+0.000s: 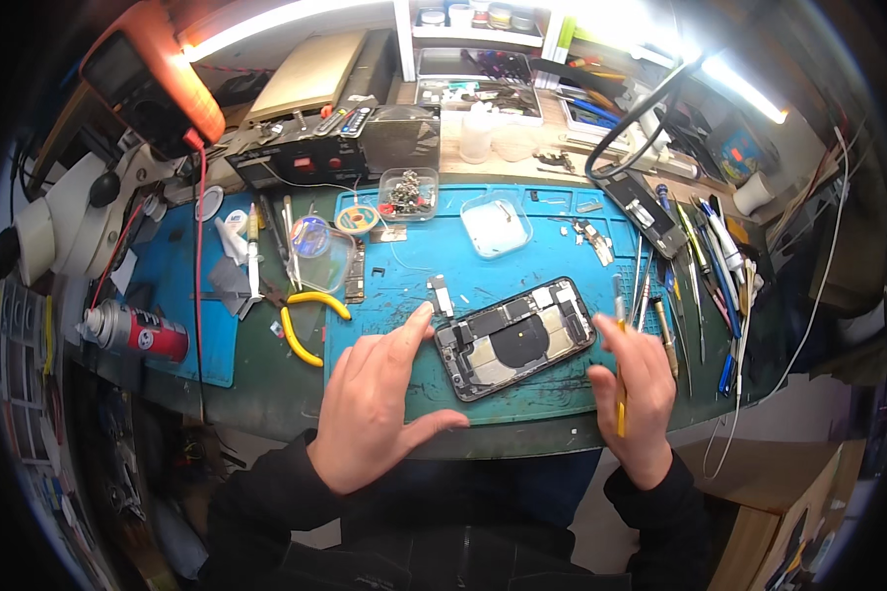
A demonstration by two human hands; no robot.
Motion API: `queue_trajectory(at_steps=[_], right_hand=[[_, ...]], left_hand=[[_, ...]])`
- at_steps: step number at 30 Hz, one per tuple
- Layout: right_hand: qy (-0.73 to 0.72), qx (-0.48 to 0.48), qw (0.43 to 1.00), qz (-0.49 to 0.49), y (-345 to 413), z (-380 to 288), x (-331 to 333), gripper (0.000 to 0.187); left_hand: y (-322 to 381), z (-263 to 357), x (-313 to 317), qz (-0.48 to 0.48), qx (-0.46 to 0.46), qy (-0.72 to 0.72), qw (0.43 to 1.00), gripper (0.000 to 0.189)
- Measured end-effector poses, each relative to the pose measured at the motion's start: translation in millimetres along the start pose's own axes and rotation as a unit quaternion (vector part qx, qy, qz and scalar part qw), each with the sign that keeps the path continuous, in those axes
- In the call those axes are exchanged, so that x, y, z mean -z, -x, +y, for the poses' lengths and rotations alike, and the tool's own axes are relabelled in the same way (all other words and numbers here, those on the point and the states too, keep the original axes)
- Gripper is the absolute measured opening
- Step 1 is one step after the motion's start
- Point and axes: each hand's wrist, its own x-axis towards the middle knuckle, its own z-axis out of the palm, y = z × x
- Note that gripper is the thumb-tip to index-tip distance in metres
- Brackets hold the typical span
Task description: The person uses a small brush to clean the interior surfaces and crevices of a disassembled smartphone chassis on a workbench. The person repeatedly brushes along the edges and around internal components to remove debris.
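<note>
An opened smartphone (521, 338) lies at a slant on the blue repair mat (406, 258), its inner parts exposed. To its left my left hand (373, 402) is spread, thumb and fingers apart, with nothing between them. The fingertips are by the phone's upper left corner, close to a small silver and black phone part (441, 297); whether they touch the phone I cannot tell. Beyond the phone's right end, my right hand (641, 388) holds a slim yellow-handled tool (621, 417), partly hidden by the fingers. Its grey end points away from me.
Yellow-handled pliers (296, 336) and a spray can (140, 332) lie left. A plastic dish (495, 225) and a screw-filled box (408, 196) stand behind the phone. Several tweezers and screwdrivers (717, 258) crowd the right. A multimeter (148, 81) hangs upper left.
</note>
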Motion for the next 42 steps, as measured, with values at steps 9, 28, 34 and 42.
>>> queue_trajectory(at_steps=[9,28,34,42], right_hand=[[-0.257,-0.011,0.965,-0.052,7.0,-34.0,-13.2,0.03],[-0.185,0.04,0.979,-0.074,-2.2,-45.4,-23.0,0.044],[-0.167,0.034,0.984,-0.06,-0.5,-47.3,-25.1,0.041],[-0.147,0.021,0.988,-0.049,-2.2,-53.2,-26.9,0.038]], left_hand=[[-2.5,10.9,-19.8,0.035,0.042,-0.003,0.998,0.115],[-2.0,11.2,-18.9,0.021,0.044,-0.01,0.999,0.121],[-2.0,16.3,-22.7,0.03,0.052,-0.013,0.998,0.118],[-3.3,15.3,-23.3,0.038,0.039,-0.01,0.998,0.099]])
